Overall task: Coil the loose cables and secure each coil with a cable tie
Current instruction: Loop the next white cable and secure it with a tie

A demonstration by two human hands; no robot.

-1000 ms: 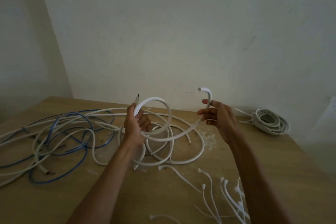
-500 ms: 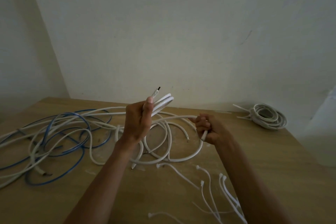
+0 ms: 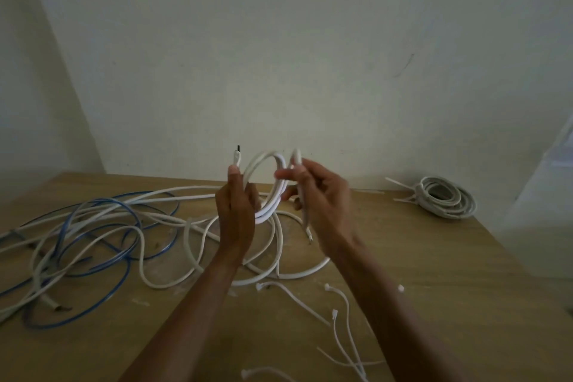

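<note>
- the left hand (image 3: pixel 237 208) is raised above the counter (image 3: pixel 449 288). its grip is closed round the near side of a small coil of white cable (image 3: pixel 269 183), and the thumb lies along the plug end (image 3: pixel 237 158), which sticks up past the fist.
- the right hand (image 3: pixel 321 198) is just beside it, one outstretched finger touching the coil's far side. its grip looks loosely curled round the cable's other tail (image 3: pixel 307 228), though blur makes the exact hold hard to read. that tail rises above the fingers and hangs below the palm, its tip just clear of the counter.
- the coil is in the air between the two hands, over the middle of the counter.
- below and to the left, loose white cables (image 3: pixel 141 254) and a blue cable (image 3: pixel 127 273) sprawl in a tangle that runs out of view on the left.
- cable ties (image 3: pixel 335 315) lie scattered on the near part of the counter, around the forearms.
- a tied coil (image 3: pixel 446 200) lies by the back right corner, near both the wall (image 3: pixel 279 56) and the counter's right edge, well apart from the hands.
- bare wood shows between the right forearm and the right edge. the back edge meets the wall just behind the hands.
</note>
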